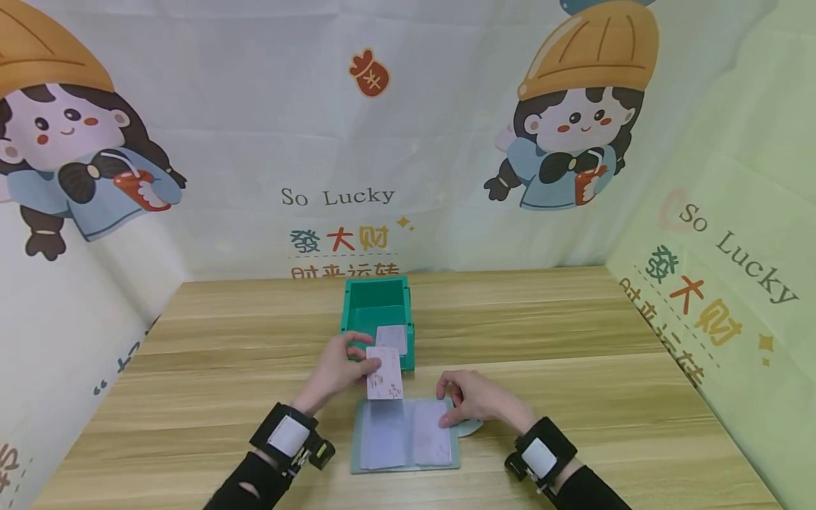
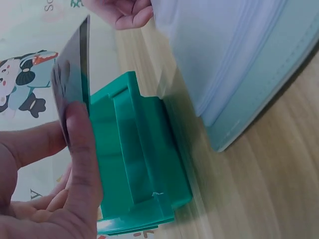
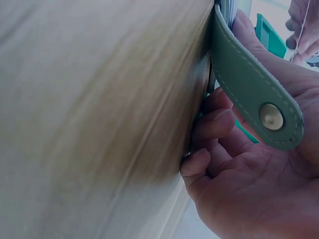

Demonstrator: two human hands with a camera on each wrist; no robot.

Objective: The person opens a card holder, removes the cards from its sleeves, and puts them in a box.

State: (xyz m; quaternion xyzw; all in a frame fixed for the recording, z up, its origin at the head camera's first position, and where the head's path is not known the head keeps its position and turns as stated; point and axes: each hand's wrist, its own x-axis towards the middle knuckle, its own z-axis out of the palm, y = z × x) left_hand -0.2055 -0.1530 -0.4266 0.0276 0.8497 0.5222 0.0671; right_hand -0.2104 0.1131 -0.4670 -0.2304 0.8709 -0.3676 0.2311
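Note:
My left hand [image 1: 338,368] pinches a pale pink card [image 1: 385,375] with a small printed pattern between thumb and fingers. The card is raised over the near end of the green box [image 1: 377,292] and the top of a card album [image 1: 357,453]. The album lies open on the table, with clear sleeves on both pages. At its right edge my right hand [image 1: 481,398] grips the side, thumb on the right page and fingers curled by the edge. The album's mint strap [image 3: 256,92] with a metal snap sticks out past that hand.
Another pale card [image 1: 392,338] is in the near part of the green box. The wooden table [image 1: 548,326] reaches back to a printed cloth backdrop [image 1: 446,142], which also rises on the left and right sides.

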